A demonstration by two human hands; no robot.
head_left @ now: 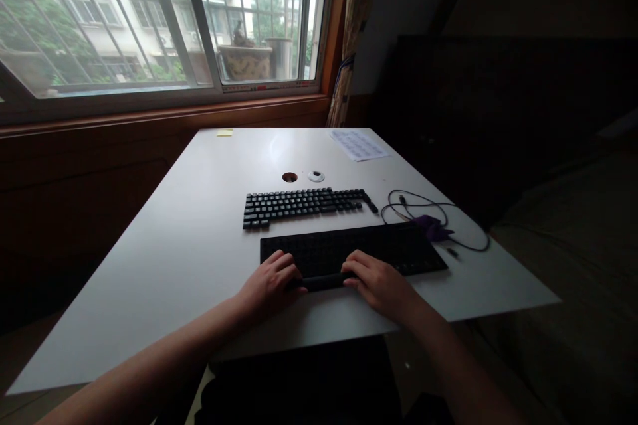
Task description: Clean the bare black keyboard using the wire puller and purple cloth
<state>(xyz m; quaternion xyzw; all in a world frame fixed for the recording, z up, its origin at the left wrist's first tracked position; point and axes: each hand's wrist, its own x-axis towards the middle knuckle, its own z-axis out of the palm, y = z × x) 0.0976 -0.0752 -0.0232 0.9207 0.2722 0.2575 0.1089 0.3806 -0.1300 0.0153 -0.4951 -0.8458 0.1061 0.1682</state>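
Note:
A black keyboard lies near the front of the white desk, its face dark and without visible keycaps. My left hand is closed on its front edge at the left, fingers curled over the top. Further right, my right hand grips the same edge, thumb below and fingers above. Between the hands shows a dark bar-like stretch of that edge; whether it is a separate piece I cannot tell. Behind the keyboard, loose black keycaps are laid out in rows in keyboard order.
A black cable loops at the right beside a purple cloth-like thing. Small dark bits lie near it. Printed sheets and a yellow sticky note are at the desk's far side. A round hole and white ring sit mid-desk.

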